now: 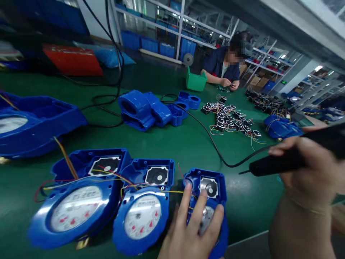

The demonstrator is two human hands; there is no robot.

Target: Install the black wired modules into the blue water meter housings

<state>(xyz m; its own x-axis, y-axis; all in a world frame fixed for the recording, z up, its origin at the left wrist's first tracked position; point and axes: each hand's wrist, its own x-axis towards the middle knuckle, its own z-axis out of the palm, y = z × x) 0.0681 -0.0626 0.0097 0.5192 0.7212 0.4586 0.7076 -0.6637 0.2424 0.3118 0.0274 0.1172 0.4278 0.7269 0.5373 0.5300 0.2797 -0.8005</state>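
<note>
My right hand (309, 162) is wrapped round a black electric screwdriver (285, 163), its thin bit pointing left over the green table. With fingers spread, my left hand (192, 223) lies on the rightmost blue meter housing (222, 223), partly covering its dial. A black module with a round centre (209, 187) sits in that housing's upper compartment. To the left stand two more blue meters, a middle one (140, 217) and a larger-looking one (77, 208), each with a white dial, a black module and loose coloured wires.
Empty blue housings (142, 109), a black cable (207, 135) and wired black modules (229, 118) lie further back. A person (225, 66) works across the table beside a green bin (195, 80). Another blue meter (35, 126) is at the left.
</note>
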